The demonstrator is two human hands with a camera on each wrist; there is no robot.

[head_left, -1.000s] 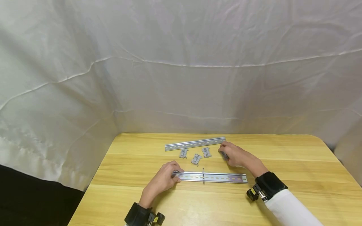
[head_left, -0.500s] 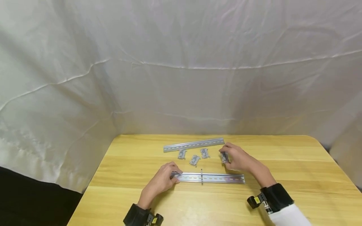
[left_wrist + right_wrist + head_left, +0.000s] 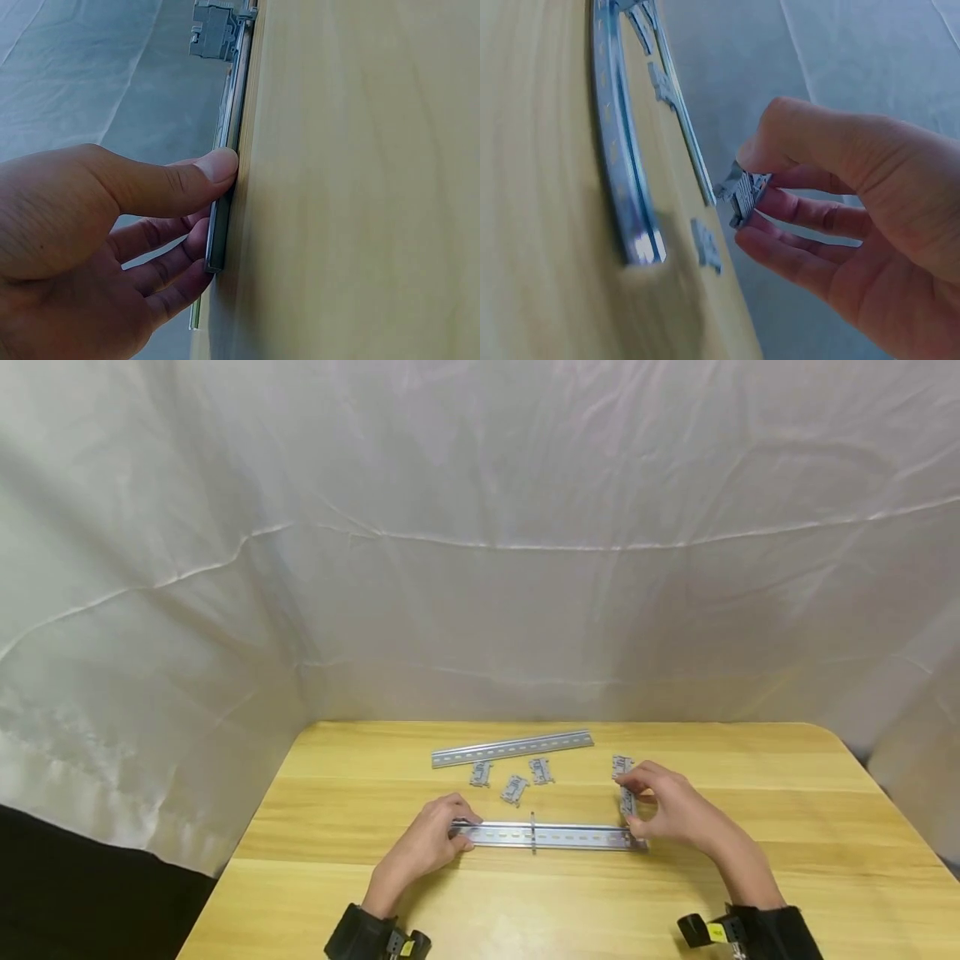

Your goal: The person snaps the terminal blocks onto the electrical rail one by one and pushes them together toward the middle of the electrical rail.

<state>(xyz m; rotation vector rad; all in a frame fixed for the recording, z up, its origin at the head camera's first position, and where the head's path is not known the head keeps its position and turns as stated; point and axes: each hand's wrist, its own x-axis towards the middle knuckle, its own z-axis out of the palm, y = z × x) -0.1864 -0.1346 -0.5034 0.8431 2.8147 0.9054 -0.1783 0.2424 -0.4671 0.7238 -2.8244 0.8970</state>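
A slotted metal DIN rail (image 3: 577, 837) lies across the front of the table. My left hand (image 3: 426, 843) grips its left end, thumb on the near edge and fingers on the far side in the left wrist view. One grey terminal block (image 3: 214, 31) stands upright on this rail, near its middle in the head view. Between thumb and fingertips, my right hand (image 3: 671, 806) pinches another grey terminal block (image 3: 742, 196). In the head view that block is over the rail's right end; the right wrist view shows it raised off the table, apart from the rail.
Behind lies a second DIN rail (image 3: 517, 747), slightly slanted. Several loose terminal blocks lie flat before it, among them a tilted one (image 3: 514, 788) and one (image 3: 622, 764) just beyond my right hand. A pale cloth (image 3: 480, 610) hangs behind the table.
My right hand has lifted a terminal block and brought it toward me and rightward, to the front rail's right end. A loose block behind it has come into view. My left hand stays put.
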